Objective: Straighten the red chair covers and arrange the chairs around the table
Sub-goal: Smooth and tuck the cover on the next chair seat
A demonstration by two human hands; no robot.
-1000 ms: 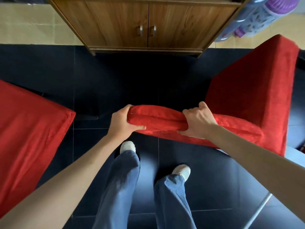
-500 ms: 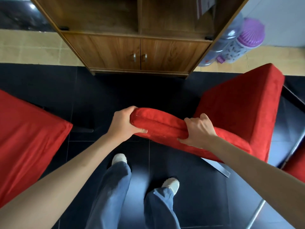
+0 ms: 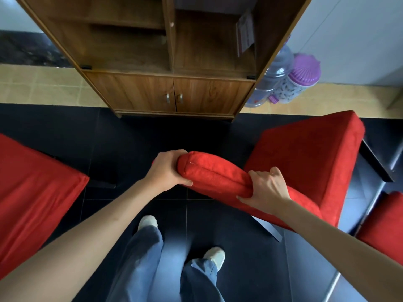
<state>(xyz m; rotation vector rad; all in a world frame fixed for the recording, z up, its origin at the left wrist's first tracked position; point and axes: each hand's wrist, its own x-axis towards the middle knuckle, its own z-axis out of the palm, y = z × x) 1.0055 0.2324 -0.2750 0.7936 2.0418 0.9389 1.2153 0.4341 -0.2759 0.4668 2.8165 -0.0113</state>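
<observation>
A chair in a red cover (image 3: 305, 158) stands in front of me, its seat toward the right and its backrest top (image 3: 213, 175) running between my hands. My left hand (image 3: 168, 168) grips the left end of the backrest top, fingers curled over it. My right hand (image 3: 266, 188) grips the same edge further right, thumb underneath. A second red-covered chair (image 3: 32, 192) fills the left edge. A third red cover (image 3: 386, 225) shows at the right edge beside a dark table edge (image 3: 375, 162).
A wooden cabinet (image 3: 170, 92) with two lower doors stands straight ahead on the black tiled floor (image 3: 109, 138). A clear water bottle (image 3: 272, 77) and a purple-lidded bin (image 3: 301, 81) sit to its right. My legs and white shoes are below the chair back.
My view has tilted up, showing more of the cabinet. The held chair has shifted right and lower in view, and my feet have stepped; both hands keep their grip.
</observation>
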